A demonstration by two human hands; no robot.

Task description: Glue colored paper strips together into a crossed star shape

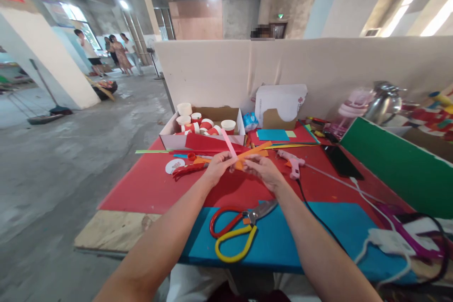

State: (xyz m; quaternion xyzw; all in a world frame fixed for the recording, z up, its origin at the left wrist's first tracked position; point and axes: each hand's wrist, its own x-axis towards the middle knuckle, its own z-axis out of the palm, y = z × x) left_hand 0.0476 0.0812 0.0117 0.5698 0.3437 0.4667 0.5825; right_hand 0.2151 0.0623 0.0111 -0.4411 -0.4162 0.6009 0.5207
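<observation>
Over the red sheet, my left hand pinches the lower end of a pink paper strip, which points up and to the left. An orange paper strip crosses its lower end and slants up to the right, its near end between the fingers of my right hand. The two strips form a V. Whether they are joined is hidden by my fingers. Below my hands lie scissors with one red and one yellow handle. A pink glue gun rests right of my right hand; red-handled pliers lie left of my left hand.
Behind my hands stands a white box with several red and white paper cups. A phone, a green board and a white cable are on the right. A pale partition rises at the back.
</observation>
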